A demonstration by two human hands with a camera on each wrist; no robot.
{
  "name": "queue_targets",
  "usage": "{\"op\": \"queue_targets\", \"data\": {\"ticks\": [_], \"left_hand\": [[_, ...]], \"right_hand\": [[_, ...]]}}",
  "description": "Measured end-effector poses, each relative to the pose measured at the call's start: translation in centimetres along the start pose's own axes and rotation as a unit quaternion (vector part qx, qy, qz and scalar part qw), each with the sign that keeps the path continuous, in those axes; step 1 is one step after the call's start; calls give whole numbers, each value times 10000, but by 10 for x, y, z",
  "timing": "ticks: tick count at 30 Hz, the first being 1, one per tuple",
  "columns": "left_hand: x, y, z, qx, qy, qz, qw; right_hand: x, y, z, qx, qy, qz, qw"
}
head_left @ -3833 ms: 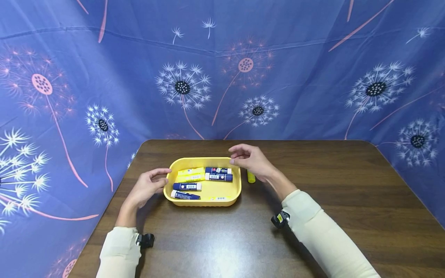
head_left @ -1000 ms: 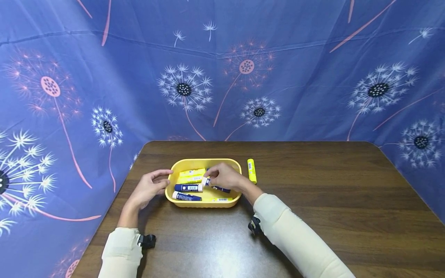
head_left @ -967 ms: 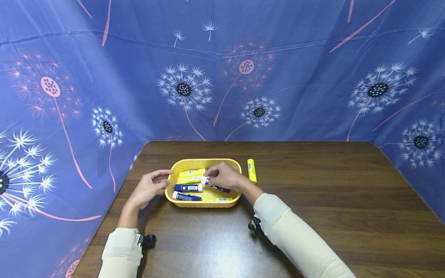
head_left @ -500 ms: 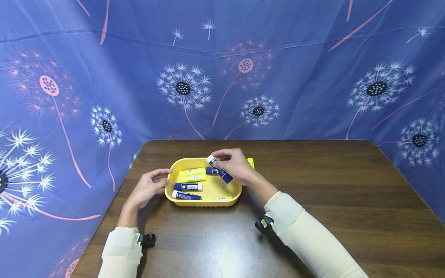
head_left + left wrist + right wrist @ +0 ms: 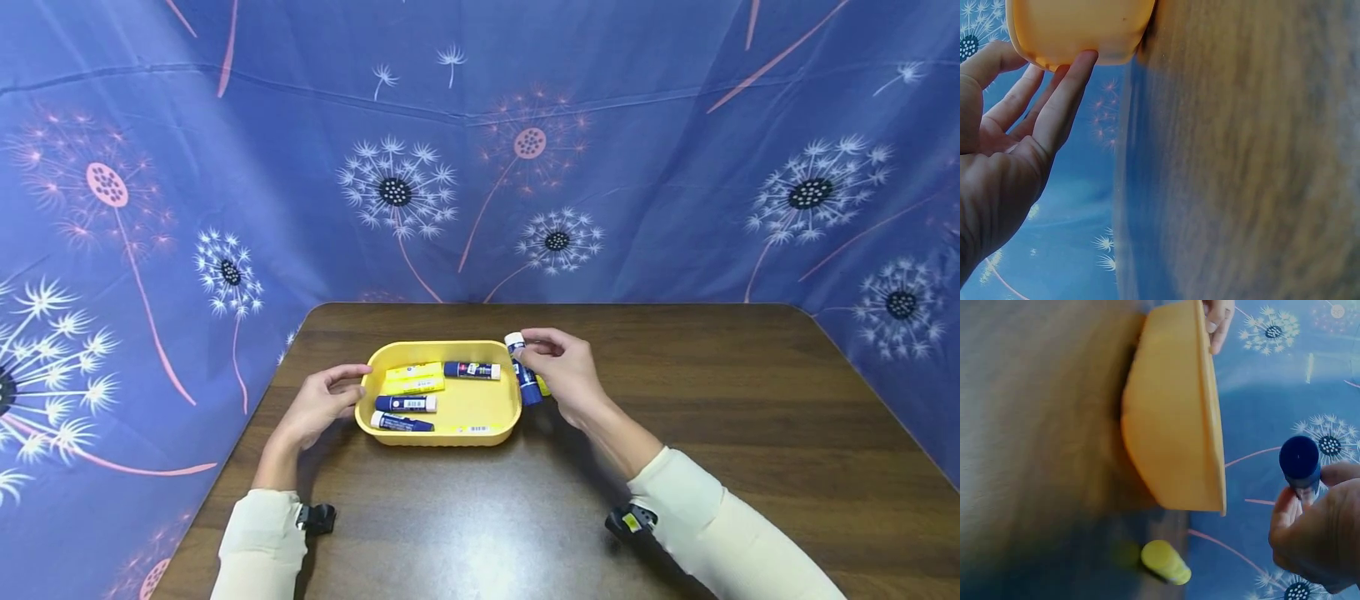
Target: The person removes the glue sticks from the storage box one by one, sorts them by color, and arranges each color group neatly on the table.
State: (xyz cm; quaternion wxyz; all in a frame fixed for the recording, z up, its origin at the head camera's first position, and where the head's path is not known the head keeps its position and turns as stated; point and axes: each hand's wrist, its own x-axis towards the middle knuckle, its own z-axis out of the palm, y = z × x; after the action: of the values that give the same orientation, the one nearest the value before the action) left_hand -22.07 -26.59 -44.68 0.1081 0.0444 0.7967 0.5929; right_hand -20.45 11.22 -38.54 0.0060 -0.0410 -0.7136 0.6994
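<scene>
A yellow plastic basket (image 5: 438, 438) stands on the table. My left hand (image 5: 317, 404) rests its extended fingertips against the basket's left end, seen also in the left wrist view on the basket wall (image 5: 1085, 28). Just past the right rim, my right hand (image 5: 566, 373) pinches a dark blue glue stick (image 5: 528, 385) with a white cap. In the right wrist view, this glue stick's blue base (image 5: 1299, 457) points toward the camera, above the tabletop. Behind it lies a yellow glue stick (image 5: 1165, 561) on the table, mostly hidden in the head view.
Inside the basket lie three blue glue sticks, one at the back (image 5: 471, 370) and two at the left front, plus several yellow glue sticks (image 5: 414, 386). Brown wooden tabletop (image 5: 720, 400) extends to the right. A blue patterned cloth (image 5: 660, 167) hangs behind.
My right hand has lifted the blue glue stick out of the basket and carried it right, past the rim. The left hand stays at the basket's left end.
</scene>
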Motion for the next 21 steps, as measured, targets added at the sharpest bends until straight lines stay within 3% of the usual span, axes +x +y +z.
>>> {"op": "queue_targets", "data": {"ticks": [12, 21], "left_hand": [[1, 0, -1, -27, 10, 52, 10000], [2, -1, 0, -43, 13, 26, 10000]], "right_hand": [[-34, 32, -25, 119, 823, 319, 9960], [-45, 60, -35, -351, 941, 621, 9930]]}}
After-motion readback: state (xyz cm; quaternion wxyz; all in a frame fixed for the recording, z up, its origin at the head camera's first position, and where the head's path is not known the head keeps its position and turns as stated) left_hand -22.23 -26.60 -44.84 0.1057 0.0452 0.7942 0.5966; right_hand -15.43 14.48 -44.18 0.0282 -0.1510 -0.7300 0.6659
